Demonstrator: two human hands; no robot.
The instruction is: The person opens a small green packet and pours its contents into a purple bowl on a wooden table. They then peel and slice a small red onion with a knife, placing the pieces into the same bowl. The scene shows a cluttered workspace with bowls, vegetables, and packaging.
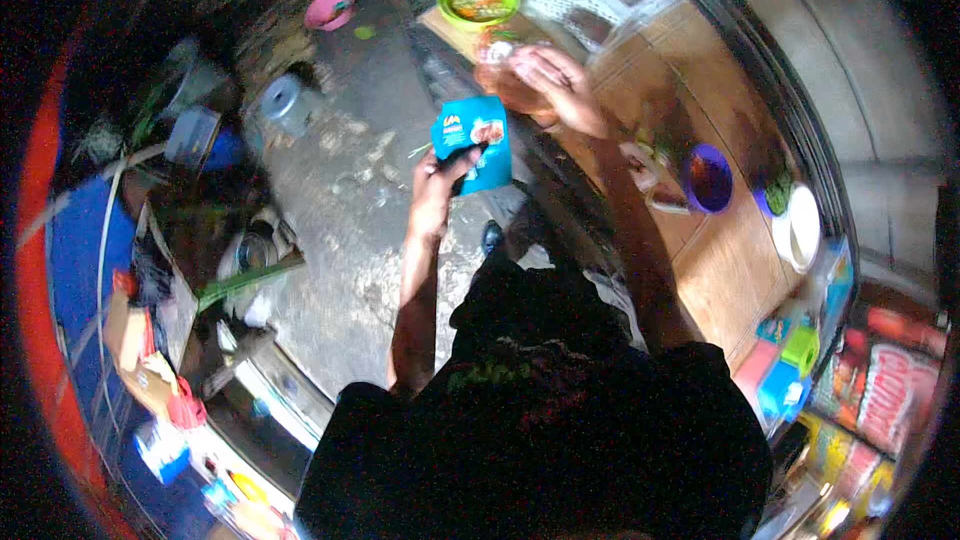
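Note:
My left hand [442, 180] is closed on the lower left part of a teal printed packet [472, 139], held upright over the grey floor. To its upper right, my right hand [551, 82] reaches above the wooden-look tiled surface, over a reddish-brown rounded thing, perhaps a bowl, that is blurred. Pale pink matter shows at the fingers of this hand; whether it is held cannot be told. Just beyond lies a lime-green bowl [478, 1] with orange and yellow food pieces in it, on a light board [448, 31].
A purple bowl [709, 178] and a white bowl [796, 229] stand on the tiled surface [720, 270] at right. A pink bowl [330, 7] and a pale round container [281, 97] are on the floor side. Crates and long green leaves [247, 281] lie at left.

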